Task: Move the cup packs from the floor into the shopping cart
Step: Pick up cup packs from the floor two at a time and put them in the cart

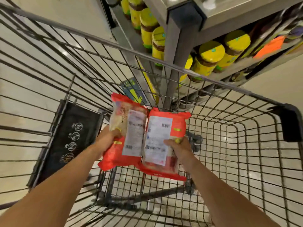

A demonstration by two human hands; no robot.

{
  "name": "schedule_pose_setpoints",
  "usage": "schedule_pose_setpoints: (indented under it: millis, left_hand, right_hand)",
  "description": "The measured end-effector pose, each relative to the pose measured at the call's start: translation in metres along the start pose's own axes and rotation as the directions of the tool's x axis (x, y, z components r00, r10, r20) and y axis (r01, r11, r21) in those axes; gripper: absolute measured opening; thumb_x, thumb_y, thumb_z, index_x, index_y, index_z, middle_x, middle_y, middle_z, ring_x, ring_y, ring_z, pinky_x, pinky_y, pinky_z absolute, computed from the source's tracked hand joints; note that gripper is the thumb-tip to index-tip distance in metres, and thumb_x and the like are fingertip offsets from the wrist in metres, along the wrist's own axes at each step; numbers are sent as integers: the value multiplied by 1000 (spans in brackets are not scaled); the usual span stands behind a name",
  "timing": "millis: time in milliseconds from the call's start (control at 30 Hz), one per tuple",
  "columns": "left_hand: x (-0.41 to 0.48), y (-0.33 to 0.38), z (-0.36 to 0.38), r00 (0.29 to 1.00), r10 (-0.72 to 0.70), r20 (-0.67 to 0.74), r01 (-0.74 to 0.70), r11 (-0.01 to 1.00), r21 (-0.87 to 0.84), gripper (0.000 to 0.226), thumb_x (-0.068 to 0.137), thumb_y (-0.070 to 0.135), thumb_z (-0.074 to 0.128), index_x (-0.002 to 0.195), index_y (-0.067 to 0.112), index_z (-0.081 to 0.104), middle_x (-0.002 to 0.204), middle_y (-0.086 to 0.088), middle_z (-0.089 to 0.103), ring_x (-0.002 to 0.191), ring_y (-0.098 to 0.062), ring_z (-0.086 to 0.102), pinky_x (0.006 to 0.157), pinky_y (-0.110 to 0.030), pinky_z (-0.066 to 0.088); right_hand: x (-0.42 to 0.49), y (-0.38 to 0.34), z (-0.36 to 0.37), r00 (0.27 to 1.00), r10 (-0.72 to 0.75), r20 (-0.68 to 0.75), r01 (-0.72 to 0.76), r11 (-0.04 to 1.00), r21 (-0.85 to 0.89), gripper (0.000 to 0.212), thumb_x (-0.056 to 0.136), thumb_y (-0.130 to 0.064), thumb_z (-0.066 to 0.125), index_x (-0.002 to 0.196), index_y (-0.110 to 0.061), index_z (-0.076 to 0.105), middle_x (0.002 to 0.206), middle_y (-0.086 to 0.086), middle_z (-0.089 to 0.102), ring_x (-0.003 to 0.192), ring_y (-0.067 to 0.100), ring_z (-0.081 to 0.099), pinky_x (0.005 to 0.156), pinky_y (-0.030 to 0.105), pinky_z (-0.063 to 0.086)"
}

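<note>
Head view: two red packs, side by side, above the wire cart (246, 145).
Left hand (106, 138): grips left pack (127, 133) — white label up.
Right hand (180, 148): grips right pack (164, 141).

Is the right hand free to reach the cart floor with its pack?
Probably yes: the right hand holds its pack over the open cart, whose mesh floor below looks bare.

light: bright, even, indoor | glare: floor tiles (237, 140) | blur: motion smear throughout | edges: wide-angle bowing
</note>
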State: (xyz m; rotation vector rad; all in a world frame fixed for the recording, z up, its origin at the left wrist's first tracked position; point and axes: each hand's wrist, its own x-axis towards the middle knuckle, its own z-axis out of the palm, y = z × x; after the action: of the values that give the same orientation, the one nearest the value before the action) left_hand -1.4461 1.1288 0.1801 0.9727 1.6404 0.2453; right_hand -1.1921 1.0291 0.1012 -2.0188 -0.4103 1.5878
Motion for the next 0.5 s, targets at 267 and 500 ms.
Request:
schedule_pose_setpoints:
  millis: [267,500]
  left_hand:
    - [10,1,15,976,157,-148,-67,872,485,53,97,3,50,147,-2,32,127,-18,57,118,-36,58,90,-38,47]
    - [-29,27,16,993,112,22,-62,376,925,61,93,24,58,145,10,32,142,-10,45,123,-35,54,94,-48,50]
  right_hand:
    - [-12,-8,6,990,-34,-138,-32,893,-448,85,60,-87,61,125,-32,61,114,-5,72,106,23,71,89,45,60]
    - [-71,-55,-14,990,-116,-78,4,585,-811,86,89,-64,59,154,-17,30,149,14,48,135,36,51,103,49,51]
